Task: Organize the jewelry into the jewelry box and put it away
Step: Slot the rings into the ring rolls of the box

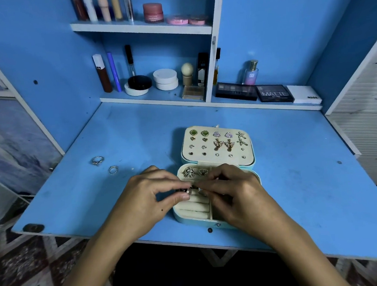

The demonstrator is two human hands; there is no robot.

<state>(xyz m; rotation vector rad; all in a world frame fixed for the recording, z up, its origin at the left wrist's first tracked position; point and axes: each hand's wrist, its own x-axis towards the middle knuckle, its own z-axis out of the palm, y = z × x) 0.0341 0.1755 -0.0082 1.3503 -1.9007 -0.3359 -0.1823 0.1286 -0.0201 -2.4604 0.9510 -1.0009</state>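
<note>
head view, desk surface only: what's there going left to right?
Knotted ring → second loose ring → left hand → small ring pinched between both hands → right hand, over the open jewelry box.

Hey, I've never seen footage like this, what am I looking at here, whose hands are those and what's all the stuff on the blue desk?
There is no machine here. It is one picture from a wide-angle camera worn on a person's head, looking forward and down at their own two bare hands. The left hand and right hand meet over an open pale blue jewelry box with a cream lining, and together pinch a small dark metal ring above its padded ring rolls. The box's raised lid panel carries rows of earrings. Two silver rings lie loose on the blue desk, to the left of the box. The shelves behind hold cosmetics.
</note>
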